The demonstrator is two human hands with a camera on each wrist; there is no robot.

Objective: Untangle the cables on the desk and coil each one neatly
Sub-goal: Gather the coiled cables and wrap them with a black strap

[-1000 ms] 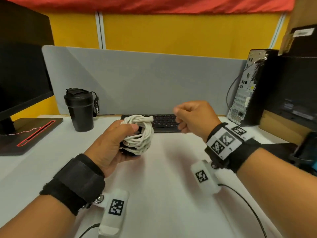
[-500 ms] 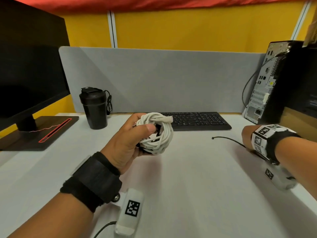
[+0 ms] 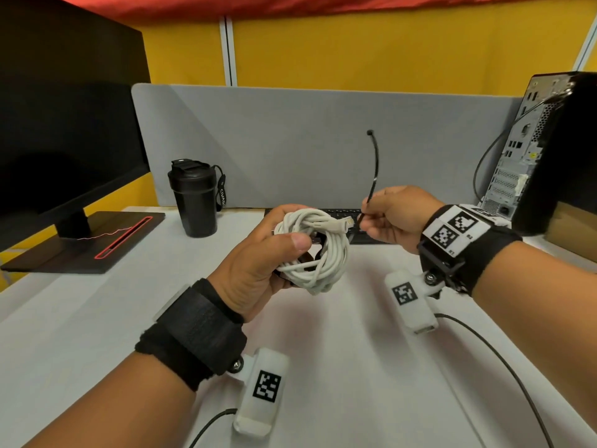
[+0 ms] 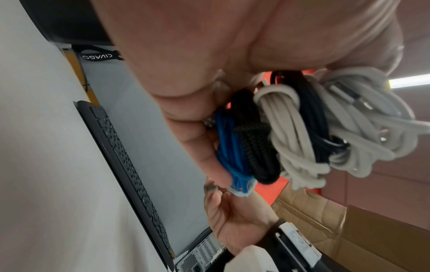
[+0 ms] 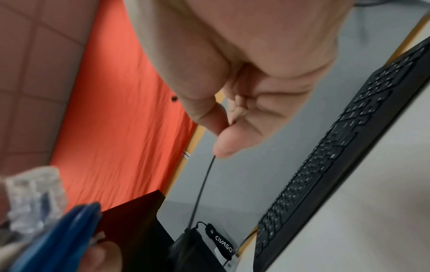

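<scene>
My left hand (image 3: 277, 250) grips a bundle of coiled cables (image 3: 319, 253) above the white desk (image 3: 97, 318). The white cable is outermost in the head view, with its clear plug (image 3: 345, 224) at the top. The left wrist view shows the coils side by side in the fingers: blue cable (image 4: 229, 147), black braided cable (image 4: 253, 139), white cable (image 4: 295, 132). My right hand (image 3: 387, 218) is just right of the bundle and pinches a thin black cable tie (image 3: 374, 169) between thumb and forefinger; the tie (image 5: 202, 189) stands upright with its head on top.
A black keyboard (image 3: 342, 215) lies behind the hands against the grey divider (image 3: 323, 140). A black tumbler (image 3: 195, 198) stands at the back left, beside a monitor (image 3: 64, 124) on its stand. A computer tower (image 3: 542, 147) stands at the right.
My right hand went to the desk at the right, picked up the black cable tie and has brought it up beside the bundle. The left hand kept holding the coils.
</scene>
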